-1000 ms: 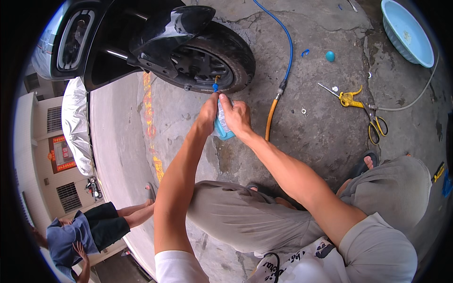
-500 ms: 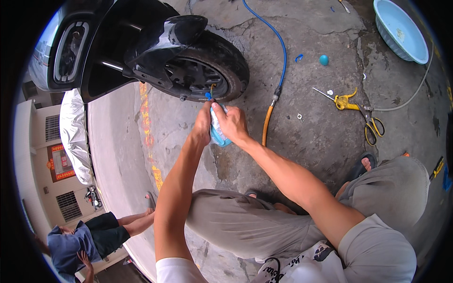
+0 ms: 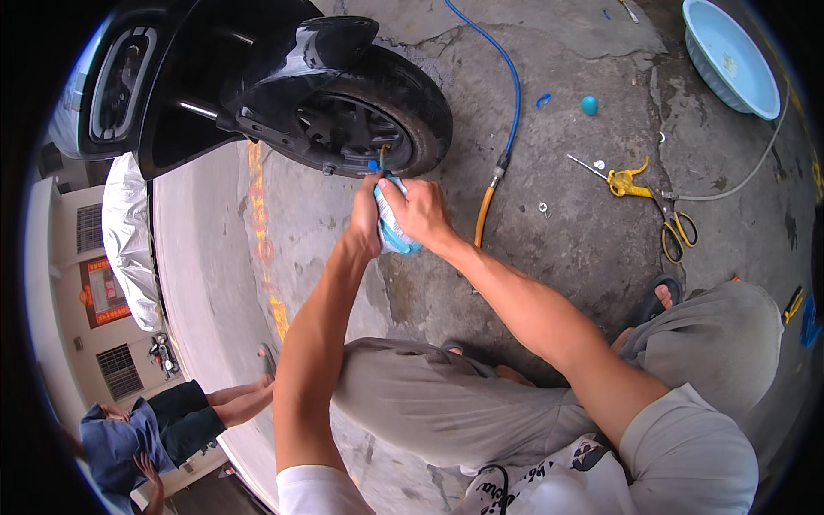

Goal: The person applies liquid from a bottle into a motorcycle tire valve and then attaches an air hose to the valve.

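Note:
My left hand (image 3: 366, 215) and my right hand (image 3: 418, 209) are wrapped round a soft light-blue and white bottle (image 3: 393, 232), its body between my palms and fingers. At its top a blue nozzle (image 3: 373, 166) joins a short yellowish tube (image 3: 383, 153) reaching into the rim of a black wheel (image 3: 433, 103) on a black motor scooter (image 3: 197, 60), just beyond my hands. The exact join at the rim is too small to tell. To the right of the bottle an orange hose (image 3: 486, 210) with a metal fitting runs into a blue hose (image 3: 515, 112).
On the concrete lie a yellow air gun (image 3: 627, 184), scissors (image 3: 676, 232), a teal ball (image 3: 589, 106) and small scraps. A blue basin (image 3: 730, 60) is top right, yellow-handled pliers (image 3: 794, 305) far right. Another person (image 3: 172, 425) stands at left, near a silver-covered vehicle (image 3: 129, 240).
The view has shifted slightly, moving the wheel and hands a little leftward in the picture. My two hands still squeeze the bottle, which looks somewhat more crumpled.

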Available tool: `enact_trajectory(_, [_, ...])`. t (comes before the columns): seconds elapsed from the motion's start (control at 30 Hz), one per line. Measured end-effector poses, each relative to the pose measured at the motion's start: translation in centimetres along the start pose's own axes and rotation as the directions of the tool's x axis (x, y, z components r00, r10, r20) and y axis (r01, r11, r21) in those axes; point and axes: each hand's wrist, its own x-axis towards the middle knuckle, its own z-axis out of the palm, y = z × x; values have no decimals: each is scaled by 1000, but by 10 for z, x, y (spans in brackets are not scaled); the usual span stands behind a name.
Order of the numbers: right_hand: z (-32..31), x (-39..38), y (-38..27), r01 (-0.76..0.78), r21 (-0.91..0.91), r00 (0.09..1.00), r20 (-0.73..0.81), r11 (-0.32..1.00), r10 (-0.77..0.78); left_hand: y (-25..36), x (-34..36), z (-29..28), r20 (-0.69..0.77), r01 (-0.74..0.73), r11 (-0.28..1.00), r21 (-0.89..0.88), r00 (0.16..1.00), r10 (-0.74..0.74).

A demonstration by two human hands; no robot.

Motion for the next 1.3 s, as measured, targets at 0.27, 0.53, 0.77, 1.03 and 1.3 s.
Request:
enact_trajectory(0.27, [-6, 7, 2, 63, 37, 997, 45, 997, -65, -6, 16, -7, 66, 16, 999, -28, 998, -14])
enact_trajectory(0.53, [-11, 5, 6, 39, -6, 994, 100, 999, -38, -11, 20, -4, 134, 45, 999, -29, 990, -41])
enact_trajectory(0.77, [-10, -14, 3, -435, -118, 891, 87, 893, 446, -15, 15, -9, 44, -30, 999, 27, 999, 29])
enact_trajectory(1.03, [-6, -25, 8, -691, -35, 701, 216, 722, 680, -16, 15, -16, -168, -34, 938, 344, 981, 98])
enact_trajectory(1.3, [13, -30, 23, -857, 218, 515, 356, 467, 779, 3, -17, 3, -385, 147, 484, 862, 811, 440])
